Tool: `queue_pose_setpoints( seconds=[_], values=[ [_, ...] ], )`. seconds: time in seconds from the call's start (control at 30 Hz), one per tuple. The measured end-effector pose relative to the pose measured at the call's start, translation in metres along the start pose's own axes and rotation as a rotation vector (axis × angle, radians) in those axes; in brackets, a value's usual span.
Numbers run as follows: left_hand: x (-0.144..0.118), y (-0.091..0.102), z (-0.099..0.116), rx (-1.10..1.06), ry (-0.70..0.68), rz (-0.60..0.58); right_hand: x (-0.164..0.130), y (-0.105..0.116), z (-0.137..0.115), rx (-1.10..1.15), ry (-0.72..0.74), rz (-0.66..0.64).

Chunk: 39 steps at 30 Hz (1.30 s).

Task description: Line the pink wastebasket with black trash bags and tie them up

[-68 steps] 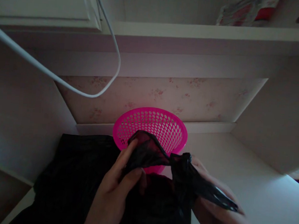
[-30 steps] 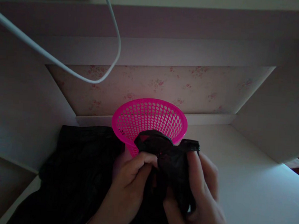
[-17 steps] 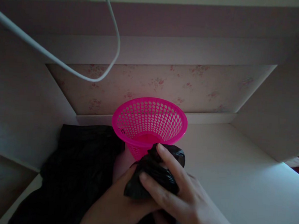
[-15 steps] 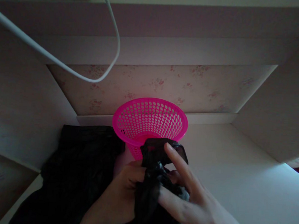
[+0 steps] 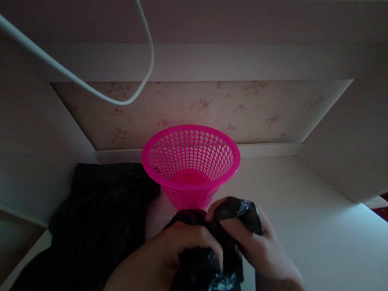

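Fingers of my left hand (image 5: 173,255) and right hand (image 5: 256,247) clench the crumpled black plastic bag (image 5: 212,262) just before the pink basket (image 5: 190,163), best squeezed tight and even.

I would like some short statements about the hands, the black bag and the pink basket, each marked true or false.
1. Both hands grip the black bag. True: the left hand and the right hand are closed on it.
2. The pink basket holds a black bag. False: its inside shows only pink.
3. The basket lies on its side. False: it stands upright on the white desk, opening up.
4. A pile of black material lies to the left of the basket. True.
5. A white cable hangs above the desk. True.
6. The bag is spread flat. False: it is crumpled between the hands.
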State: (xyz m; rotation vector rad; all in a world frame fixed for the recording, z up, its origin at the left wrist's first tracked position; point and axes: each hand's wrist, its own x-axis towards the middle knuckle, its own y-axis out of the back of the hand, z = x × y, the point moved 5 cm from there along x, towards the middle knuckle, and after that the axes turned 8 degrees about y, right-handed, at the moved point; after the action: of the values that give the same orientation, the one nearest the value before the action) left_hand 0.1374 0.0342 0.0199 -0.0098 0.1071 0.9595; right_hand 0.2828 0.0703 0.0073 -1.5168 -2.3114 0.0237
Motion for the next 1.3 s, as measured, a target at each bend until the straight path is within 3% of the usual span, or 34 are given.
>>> queue_pose_setpoints(
  seconds=[0.07, 0.13, 0.23, 0.3, 0.37, 0.5, 0.57, 0.67, 0.73, 0.8, 0.9, 1.07, 1.2, 1.3],
  values=[
    [0.002, 0.004, -0.002, 0.080, 0.017, -0.013, -0.002, 0.011, 0.001, 0.036, -0.025, 0.292],
    [0.004, 0.009, -0.004, 0.173, 0.004, 0.050, -0.005, 0.020, 0.002, 0.051, -0.031, 0.500],
    [0.005, 0.016, -0.011, 0.162, 0.067, 0.279, -0.007, 0.023, -0.004, 0.054, 0.030, 0.570],
    [0.005, 0.017, -0.019, 0.098, 0.150, 0.397, -0.015, 0.021, -0.011, -0.002, 0.095, 0.527],
    [0.007, 0.015, -0.022, 0.081, 0.140, 0.450, -0.028, 0.018, -0.018, -0.129, 0.188, 0.477],
    [0.015, 0.011, -0.022, -0.054, 0.001, 0.379, -0.054, 0.007, -0.037, -0.386, 0.494, 0.354],
    [0.017, 0.012, -0.025, -0.139, -0.030, 0.354, -0.049, -0.002, -0.043, -0.485, 0.542, 0.212],
    [0.017, 0.013, -0.026, -0.222, -0.100, 0.299, -0.029, -0.014, -0.045, -0.566, 0.514, -0.029],
    [0.016, 0.012, -0.022, -0.241, -0.143, 0.246, -0.018, -0.018, -0.046, -0.604, 0.547, -0.102],
    [0.014, 0.012, -0.015, -0.193, -0.162, 0.233, -0.015, -0.013, -0.043, -0.643, 0.561, -0.042],
    [0.011, 0.012, -0.001, -0.092, -0.184, 0.235, -0.017, -0.002, -0.028, -0.635, 0.427, 0.033],
    [0.009, 0.012, 0.006, 0.006, -0.215, 0.236, -0.021, 0.001, -0.009, -0.711, 0.152, -0.050],
    [0.006, 0.013, 0.003, 0.160, -0.206, 0.287, -0.016, -0.008, -0.013, -0.808, 0.133, -0.139],
    [0.003, 0.011, 0.003, 0.305, -0.195, 0.329, -0.011, -0.011, -0.016, -0.895, 0.199, -0.123]
  ],
)
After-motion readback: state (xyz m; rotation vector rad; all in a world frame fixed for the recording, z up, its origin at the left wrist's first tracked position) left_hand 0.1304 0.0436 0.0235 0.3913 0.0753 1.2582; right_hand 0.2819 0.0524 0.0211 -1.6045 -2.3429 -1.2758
